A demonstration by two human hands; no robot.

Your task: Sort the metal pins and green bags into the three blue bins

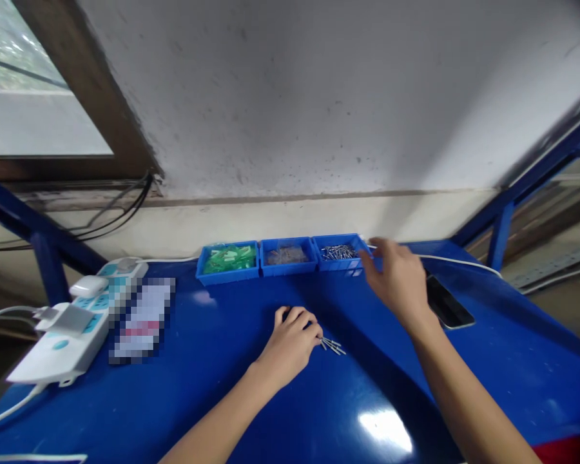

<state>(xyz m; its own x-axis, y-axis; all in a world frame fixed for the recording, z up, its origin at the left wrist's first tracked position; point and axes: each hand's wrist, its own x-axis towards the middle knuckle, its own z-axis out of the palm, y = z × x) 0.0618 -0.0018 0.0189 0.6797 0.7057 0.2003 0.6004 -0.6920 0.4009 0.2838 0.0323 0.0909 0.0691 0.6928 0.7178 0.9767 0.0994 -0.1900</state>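
Observation:
My left hand rests on the blue tabletop with its fingers curled. Several thin silvery metal pins fan out from under its fingertips toward the right; their other ends are hidden by the hand. Above the table, my right hand is beside the right-hand blue bin, slightly blurred, thumb and fingers apart with nothing seen between them. That bin holds a heap of similar metal pins. In the middle bin lie small brownish pieces in clear plastic. The left bin contains green and pale pieces.
A white power strip with plugs and cables lies at the left, beside a blurred-out flat object. A dark phone is right of my right wrist. A white cable runs along the back edge, near the wall. Blue frame posts flank the table.

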